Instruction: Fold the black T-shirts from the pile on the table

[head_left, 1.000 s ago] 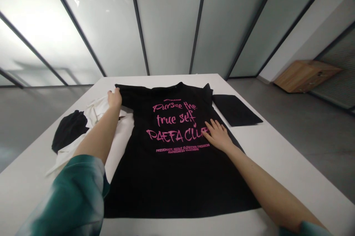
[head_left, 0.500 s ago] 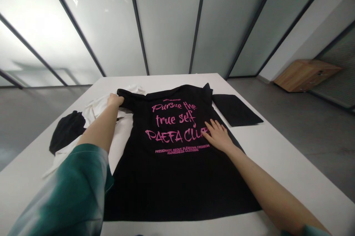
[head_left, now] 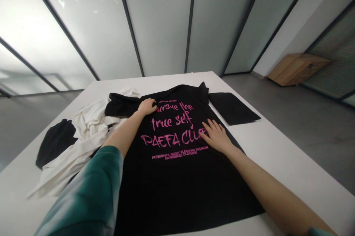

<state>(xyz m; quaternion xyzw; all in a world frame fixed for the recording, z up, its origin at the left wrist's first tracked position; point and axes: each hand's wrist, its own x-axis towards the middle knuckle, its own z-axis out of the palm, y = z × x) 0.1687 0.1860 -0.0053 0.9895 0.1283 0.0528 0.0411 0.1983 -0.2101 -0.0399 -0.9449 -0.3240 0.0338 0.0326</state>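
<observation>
A black T-shirt (head_left: 180, 184) with pink lettering lies spread on the table, its hem toward me. My left hand (head_left: 146, 106) rests on the shirt's upper left part, beside the start of the top pink line, fingers laid on the cloth. Just left of that hand, the left sleeve lies loosely bunched over white cloth. My right hand (head_left: 216, 136) lies flat on the right side of the print with its fingers spread, covering the end of the "PAEFA CLUB" line. Neither hand appears to grip the fabric.
Rumpled white clothing (head_left: 93, 121) and a bunched black garment (head_left: 57, 142) lie on the left of the white table (head_left: 277, 162). A folded black garment (head_left: 233, 108) sits at the right. Frosted glass panels (head_left: 161, 21) stand behind, with a wooden cabinet (head_left: 298, 69) on the floor at right.
My left hand has let go of the left sleeve and moved right onto the shirt's upper front. My right hand stays in place on the print. The view has shifted slightly.
</observation>
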